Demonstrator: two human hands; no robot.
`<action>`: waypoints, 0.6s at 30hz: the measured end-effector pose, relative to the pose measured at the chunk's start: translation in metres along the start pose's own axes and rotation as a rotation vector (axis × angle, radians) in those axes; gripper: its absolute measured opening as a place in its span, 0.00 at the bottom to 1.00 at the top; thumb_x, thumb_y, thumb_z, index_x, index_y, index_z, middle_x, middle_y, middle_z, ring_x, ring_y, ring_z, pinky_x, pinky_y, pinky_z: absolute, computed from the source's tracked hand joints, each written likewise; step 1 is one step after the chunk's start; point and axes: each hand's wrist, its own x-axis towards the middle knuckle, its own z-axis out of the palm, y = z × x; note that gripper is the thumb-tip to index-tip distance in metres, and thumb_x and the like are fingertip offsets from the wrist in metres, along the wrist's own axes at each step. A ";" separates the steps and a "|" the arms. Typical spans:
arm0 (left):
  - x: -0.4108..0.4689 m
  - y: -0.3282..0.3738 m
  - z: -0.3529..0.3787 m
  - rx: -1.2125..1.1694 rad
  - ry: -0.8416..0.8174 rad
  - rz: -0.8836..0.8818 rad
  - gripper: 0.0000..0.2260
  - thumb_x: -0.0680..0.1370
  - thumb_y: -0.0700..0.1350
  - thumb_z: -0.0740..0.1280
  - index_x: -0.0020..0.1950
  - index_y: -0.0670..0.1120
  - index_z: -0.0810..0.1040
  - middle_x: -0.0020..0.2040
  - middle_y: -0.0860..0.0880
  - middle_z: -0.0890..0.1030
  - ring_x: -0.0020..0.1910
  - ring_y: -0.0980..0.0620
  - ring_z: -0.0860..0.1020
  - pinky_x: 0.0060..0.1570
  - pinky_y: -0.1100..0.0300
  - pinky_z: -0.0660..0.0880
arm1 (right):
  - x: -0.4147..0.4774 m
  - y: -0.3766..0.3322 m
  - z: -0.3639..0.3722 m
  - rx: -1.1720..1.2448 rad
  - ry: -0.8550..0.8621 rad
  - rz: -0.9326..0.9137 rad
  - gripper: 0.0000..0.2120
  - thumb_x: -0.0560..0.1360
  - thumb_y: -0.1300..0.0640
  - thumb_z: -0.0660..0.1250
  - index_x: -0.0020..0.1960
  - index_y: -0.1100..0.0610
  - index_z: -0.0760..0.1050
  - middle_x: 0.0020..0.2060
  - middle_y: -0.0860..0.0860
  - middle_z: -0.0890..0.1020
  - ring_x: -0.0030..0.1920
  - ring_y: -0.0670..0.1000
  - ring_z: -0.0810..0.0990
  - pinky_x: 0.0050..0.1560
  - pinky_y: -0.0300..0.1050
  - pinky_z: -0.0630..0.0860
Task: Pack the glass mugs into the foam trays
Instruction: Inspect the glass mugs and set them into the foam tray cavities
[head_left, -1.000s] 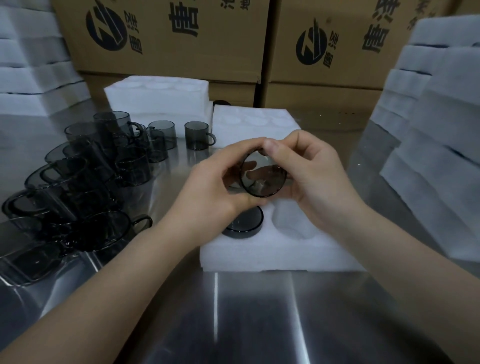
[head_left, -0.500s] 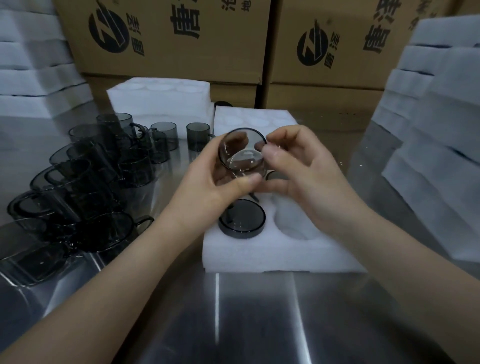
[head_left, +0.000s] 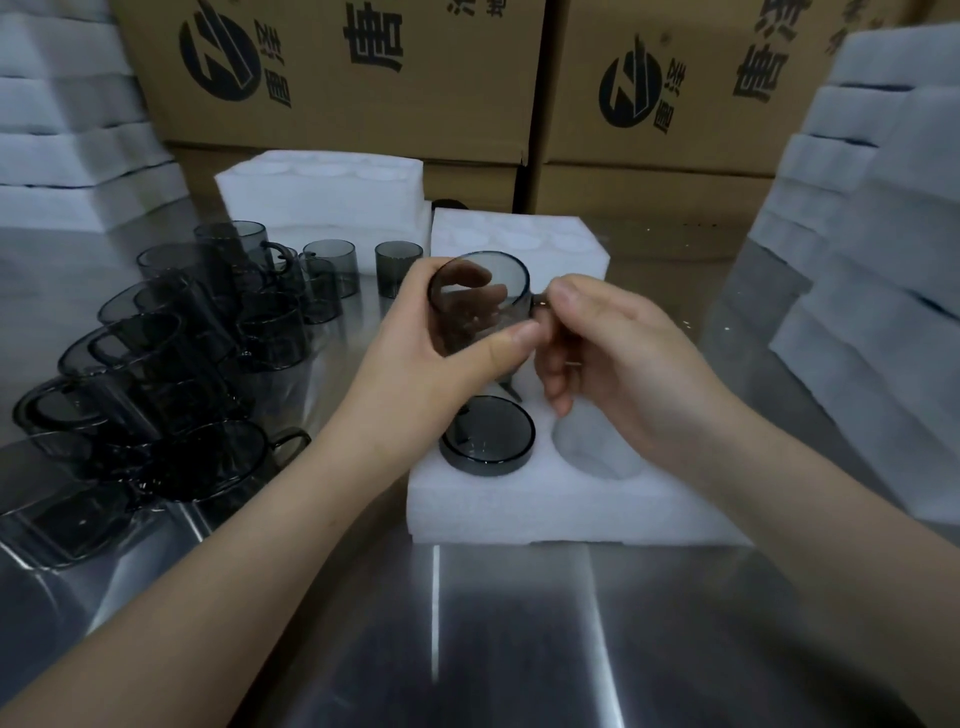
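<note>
A smoky glass mug (head_left: 480, 296) is held above the white foam tray (head_left: 545, 499), its mouth tipped up and toward me. My left hand (head_left: 431, 364) grips the mug's body, thumb across the near side. My right hand (head_left: 613, 353) pinches the mug's handle at its right side. One mug (head_left: 488, 436) sits in the tray's near-left pocket. The near-right pocket (head_left: 597, 452) holds nothing. Further pockets of the tray lie behind my hands.
Several loose glass mugs (head_left: 171, 364) crowd the metal table (head_left: 519, 649) on the left. Another foam tray (head_left: 322, 197) stands behind them. Cardboard boxes (head_left: 363, 78) line the back. Stacks of foam trays (head_left: 872, 234) rise at right and far left.
The mug has been lifted and turned from facing me sideways to nearly upright. My right hand has shifted from the rim to the handle.
</note>
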 end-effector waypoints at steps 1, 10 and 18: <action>0.001 0.001 0.000 0.004 -0.002 -0.003 0.19 0.69 0.55 0.74 0.55 0.50 0.73 0.48 0.58 0.81 0.50 0.63 0.80 0.48 0.67 0.75 | -0.001 0.000 -0.001 0.060 -0.032 0.004 0.15 0.77 0.51 0.59 0.37 0.57 0.74 0.29 0.53 0.71 0.30 0.51 0.71 0.29 0.42 0.70; 0.002 0.001 0.001 -0.038 0.015 -0.132 0.33 0.72 0.73 0.52 0.57 0.52 0.82 0.56 0.53 0.83 0.62 0.56 0.78 0.69 0.48 0.66 | -0.004 0.002 0.001 0.030 -0.144 -0.182 0.10 0.78 0.60 0.60 0.50 0.55 0.80 0.29 0.49 0.75 0.29 0.49 0.73 0.33 0.42 0.74; 0.002 0.004 0.003 -0.043 -0.085 -0.120 0.29 0.74 0.69 0.54 0.59 0.52 0.81 0.57 0.56 0.83 0.61 0.60 0.77 0.65 0.55 0.68 | 0.001 -0.001 -0.004 0.080 -0.096 -0.092 0.10 0.74 0.52 0.65 0.41 0.52 0.85 0.25 0.47 0.71 0.25 0.47 0.70 0.27 0.39 0.69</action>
